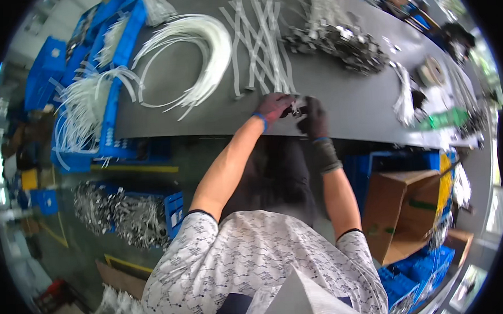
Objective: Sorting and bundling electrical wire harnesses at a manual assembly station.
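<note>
Hands nearly meet just inside the near edge of the grey table (165, 119) on my remote feed, and I take them as my clock's centre. The left hand (275, 106), gloved, bends its fingers toward a small shiny piece (296, 107) lying between both hands; whether they close on it I cannot tell. The dark-gloved right hand (315, 117) is at that piece's 3 o'clock, too blurred for me to judge its grip.

White strips (258, 50) lie crossed from 11 to 12 o'clock, a curved white bundle (217, 49) at 10, and a heap of metallic pieces (348, 49) at 1.

I judge a drop the likeliest trouble: gloves dull the touch, and with the edge so near, a slipped piece could go over it to the floor. The strips overlap, so tugging one could drag its neighbours askew. An elbow swung toward 4 o'clock might knock the open cardboard box (380, 216).

I can read no brand, label or writing; the pale marks on the blue crate (176, 208) at 8 o'clock are too small.
</note>
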Tool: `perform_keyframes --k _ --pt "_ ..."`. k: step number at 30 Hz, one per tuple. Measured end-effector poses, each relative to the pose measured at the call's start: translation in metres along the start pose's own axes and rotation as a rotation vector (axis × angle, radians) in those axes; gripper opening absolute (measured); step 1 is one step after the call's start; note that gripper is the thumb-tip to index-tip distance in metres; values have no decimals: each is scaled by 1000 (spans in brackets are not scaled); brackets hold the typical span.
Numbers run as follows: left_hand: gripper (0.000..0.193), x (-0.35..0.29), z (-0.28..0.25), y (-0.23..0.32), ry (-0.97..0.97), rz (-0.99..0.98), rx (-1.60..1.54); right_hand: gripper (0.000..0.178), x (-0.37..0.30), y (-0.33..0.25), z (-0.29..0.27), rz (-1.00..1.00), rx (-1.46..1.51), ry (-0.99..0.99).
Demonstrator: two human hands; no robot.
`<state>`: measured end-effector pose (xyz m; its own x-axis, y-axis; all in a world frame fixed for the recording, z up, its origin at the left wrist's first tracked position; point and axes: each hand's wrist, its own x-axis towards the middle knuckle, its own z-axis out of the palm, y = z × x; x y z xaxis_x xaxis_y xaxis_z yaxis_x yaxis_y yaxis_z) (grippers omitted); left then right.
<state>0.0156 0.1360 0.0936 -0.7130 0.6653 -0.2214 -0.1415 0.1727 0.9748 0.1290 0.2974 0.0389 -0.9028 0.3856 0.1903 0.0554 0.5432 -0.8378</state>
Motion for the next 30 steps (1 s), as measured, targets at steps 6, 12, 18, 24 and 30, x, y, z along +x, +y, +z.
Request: perform_keyframes --k 6,12,18,24,30 --pt "32 -43 -135 -33 645 105 706 54 87 23 -46 201 -423 235" --pt "21 -106 -308 -110 1077 -174 1108 53 215 87 -77 -88 -729 326" --pt "22 -102 -412 -95 871 -434 1401 59 278 128 -69 184 -716 46" --pt "28 -93 -445 -110 680 -613 1469 41 250 102 -41 488 -67 19" --pt "14 -113 -416 -121 592 -370 1447 48 245 131 -41 133 -427 175"
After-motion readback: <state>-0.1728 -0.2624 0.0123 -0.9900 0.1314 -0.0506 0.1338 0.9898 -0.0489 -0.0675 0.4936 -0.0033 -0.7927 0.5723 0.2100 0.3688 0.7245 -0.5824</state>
